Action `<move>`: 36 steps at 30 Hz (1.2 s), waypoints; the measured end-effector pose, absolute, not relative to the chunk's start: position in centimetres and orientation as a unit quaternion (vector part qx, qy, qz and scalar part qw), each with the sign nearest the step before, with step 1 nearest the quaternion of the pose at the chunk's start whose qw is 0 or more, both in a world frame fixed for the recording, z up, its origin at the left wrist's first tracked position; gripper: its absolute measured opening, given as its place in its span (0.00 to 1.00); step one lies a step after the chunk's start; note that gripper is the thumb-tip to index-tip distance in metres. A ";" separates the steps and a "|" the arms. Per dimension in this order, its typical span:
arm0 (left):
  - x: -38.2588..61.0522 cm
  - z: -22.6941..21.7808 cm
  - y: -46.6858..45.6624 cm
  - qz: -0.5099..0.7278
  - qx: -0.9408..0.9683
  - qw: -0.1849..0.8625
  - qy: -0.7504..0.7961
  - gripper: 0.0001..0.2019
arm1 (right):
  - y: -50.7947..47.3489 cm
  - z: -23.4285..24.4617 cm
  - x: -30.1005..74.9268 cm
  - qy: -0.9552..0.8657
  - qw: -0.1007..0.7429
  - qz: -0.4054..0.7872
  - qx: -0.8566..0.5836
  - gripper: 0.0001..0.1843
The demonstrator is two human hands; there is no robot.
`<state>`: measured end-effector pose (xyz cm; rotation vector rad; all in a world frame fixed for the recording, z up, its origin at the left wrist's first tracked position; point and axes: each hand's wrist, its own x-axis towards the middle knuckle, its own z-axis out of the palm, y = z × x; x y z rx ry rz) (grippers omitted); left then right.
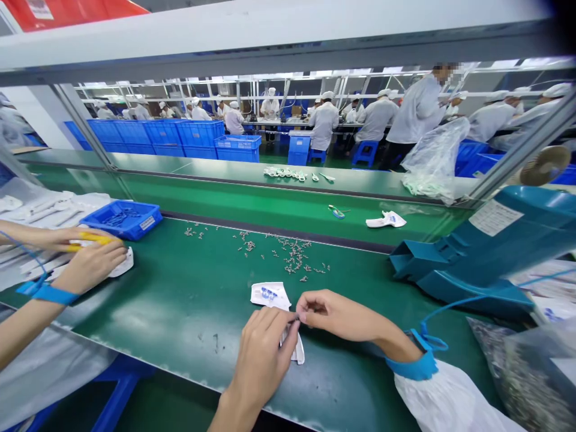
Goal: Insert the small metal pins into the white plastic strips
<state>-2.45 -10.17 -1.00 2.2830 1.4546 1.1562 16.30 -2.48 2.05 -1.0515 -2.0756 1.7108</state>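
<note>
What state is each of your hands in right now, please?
Left hand: closed, pinching a tiny grey part.
Right hand: closed, pinching the same part.

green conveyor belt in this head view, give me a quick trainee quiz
1. What colour is the plastic tray beside the co-worker's hands?
2. True or false: the person's right hand and left hand meet at the fingertips on a small metal part.
3. On the green conveyor belt, which lies closer to those two hands: the scattered metal parts or the white paper piece?

Key: 1. blue; 2. true; 3. the white paper piece
</note>
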 end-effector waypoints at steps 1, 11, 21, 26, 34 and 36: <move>-2.4 -1.1 -10.2 0.410 0.759 0.093 0.497 0.06 | -2.5 2.1 16.1 -0.689 0.140 0.615 -0.356 0.15; -1.9 -1.5 -10.9 0.514 0.693 0.032 0.504 0.05 | -3.4 0.4 14.2 -0.464 0.230 0.797 -0.310 0.22; -2.8 -0.7 -11.2 0.415 0.728 0.077 0.540 0.05 | -3.2 1.7 14.8 -0.612 0.193 0.674 -0.366 0.18; -4.2 -1.7 -11.6 0.285 0.781 0.103 0.547 0.26 | -2.8 3.9 15.0 -0.808 0.071 0.462 -0.359 0.10; -4.3 -2.2 -11.6 0.267 0.786 0.136 0.541 0.43 | -1.1 6.4 11.3 -0.888 -0.134 0.312 -0.309 0.09; -4.3 -2.2 -11.6 0.271 0.781 0.140 0.544 0.45 | -1.0 6.8 10.4 -0.893 -0.164 0.279 -0.312 0.11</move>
